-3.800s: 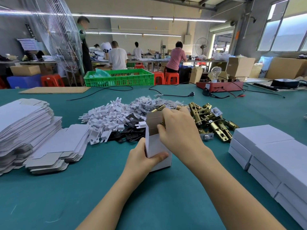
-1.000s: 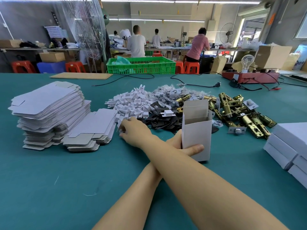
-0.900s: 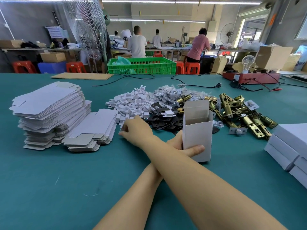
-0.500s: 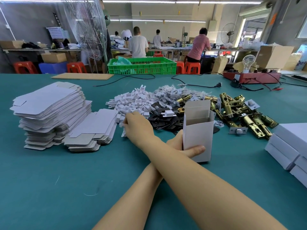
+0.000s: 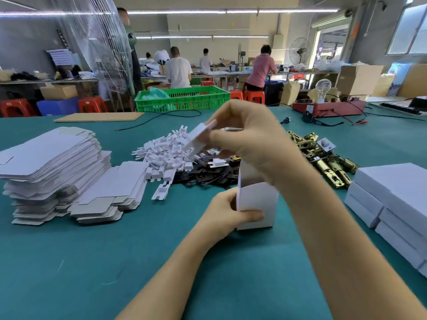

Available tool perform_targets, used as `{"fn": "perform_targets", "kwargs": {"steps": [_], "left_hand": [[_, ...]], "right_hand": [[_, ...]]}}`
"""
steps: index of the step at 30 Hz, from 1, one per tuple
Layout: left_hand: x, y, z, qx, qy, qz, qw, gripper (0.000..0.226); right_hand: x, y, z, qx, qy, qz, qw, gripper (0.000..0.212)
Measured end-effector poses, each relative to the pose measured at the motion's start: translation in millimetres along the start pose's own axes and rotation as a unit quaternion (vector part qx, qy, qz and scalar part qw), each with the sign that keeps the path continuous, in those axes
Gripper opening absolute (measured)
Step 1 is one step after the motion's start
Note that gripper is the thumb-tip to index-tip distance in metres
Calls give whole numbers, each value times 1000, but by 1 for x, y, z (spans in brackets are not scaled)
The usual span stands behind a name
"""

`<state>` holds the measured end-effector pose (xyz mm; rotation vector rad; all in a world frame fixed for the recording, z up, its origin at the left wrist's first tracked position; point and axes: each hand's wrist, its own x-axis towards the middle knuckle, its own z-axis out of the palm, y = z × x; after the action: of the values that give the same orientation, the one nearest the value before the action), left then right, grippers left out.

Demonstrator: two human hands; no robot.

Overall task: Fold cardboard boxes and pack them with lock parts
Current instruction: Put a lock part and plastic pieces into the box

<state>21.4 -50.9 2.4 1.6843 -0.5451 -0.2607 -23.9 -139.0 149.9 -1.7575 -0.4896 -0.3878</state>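
Left hand (image 5: 225, 214) grips upright white box (image 5: 256, 205) on green surface (image 5: 115, 262), thumb across its front. Right hand (image 5: 248, 139), raised above box, fingers pinching white cardboard insert (image 5: 196, 138), tilted. Insert pile (image 5: 166, 153) behind.

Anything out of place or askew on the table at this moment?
One white plastic piece lies alone on the green table, apart from the white pile. The shorter flat-carton stack leans against the taller one. Nothing spilled or damaged.
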Motion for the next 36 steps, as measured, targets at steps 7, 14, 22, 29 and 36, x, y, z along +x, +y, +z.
{"fn": "perform_targets", "kwargs": {"steps": [7,14,22,29,36], "left_hand": [[5,-3,3,-3,44,12,999,36],[7,-4,0,-36,64,-3,997,41],[8,-4,-1,-53,47,9,997,41],[7,-2,-1,-71,50,-4,996,41],[5,0,-1,-71,40,-4,997,44]], "right_hand": [[-15,-4,-91,-282,58,17,958,14],[-12,9,-100,-285,55,44,956,10],[-1,9,-68,-480,-30,-11,876,10],[3,9,-41,-531,-102,7,841,9],[-2,8,-40,-473,-193,33,859,12]]}}
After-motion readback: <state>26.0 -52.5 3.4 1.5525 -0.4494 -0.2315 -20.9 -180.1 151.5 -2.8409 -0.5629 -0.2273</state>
